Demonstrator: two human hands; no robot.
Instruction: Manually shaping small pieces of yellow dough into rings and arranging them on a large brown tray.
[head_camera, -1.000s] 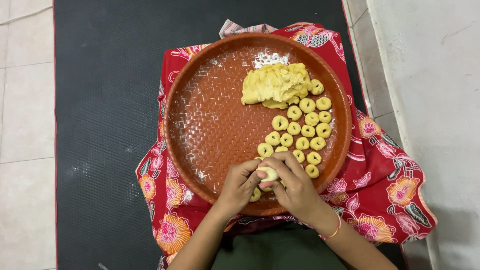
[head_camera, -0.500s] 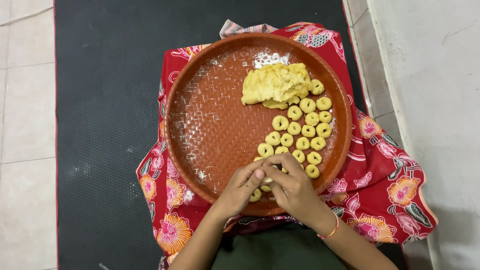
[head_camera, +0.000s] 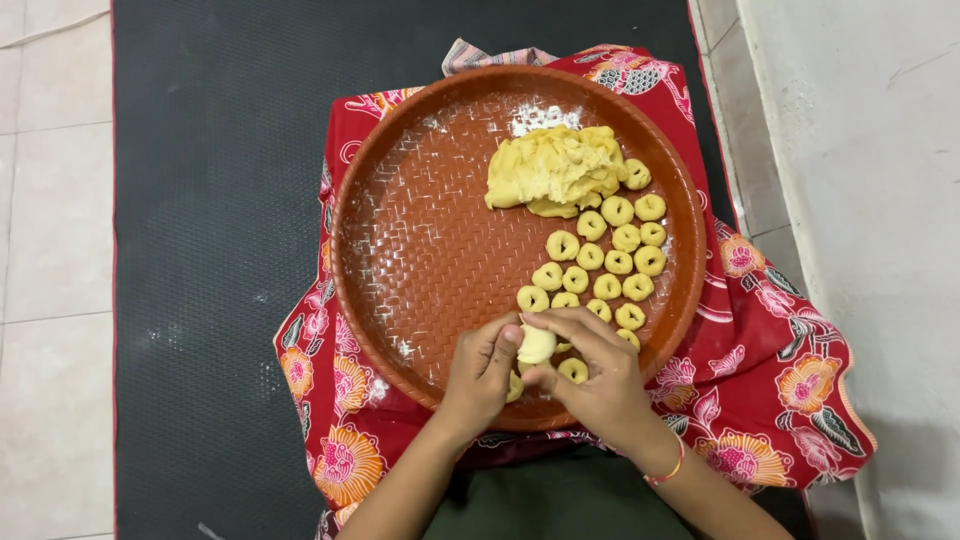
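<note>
Both hands meet over the near edge of the round brown tray (head_camera: 400, 250). Left hand (head_camera: 478, 375) and right hand (head_camera: 595, 375) pinch 1 small pale piece of dough (head_camera: 537, 345) between thumbs and fingertips, fingers curled close around it. Just under the hands, 1 finished ring (head_camera: 573, 370) lies on the tray, partly hidden by the right thumb. More dough rings (head_camera: 605, 260) lie in loose rows along the tray's right side, reaching up to a lump of yellow dough (head_camera: 555, 170) near the far right edge, where white flour dusts the woven surface. A red flowered cloth (head_camera: 770, 400) lies under the tray, spread over a dark mat (head_camera: 200, 200). An orange bracelet (head_camera: 668, 470) circles the right wrist.
</note>
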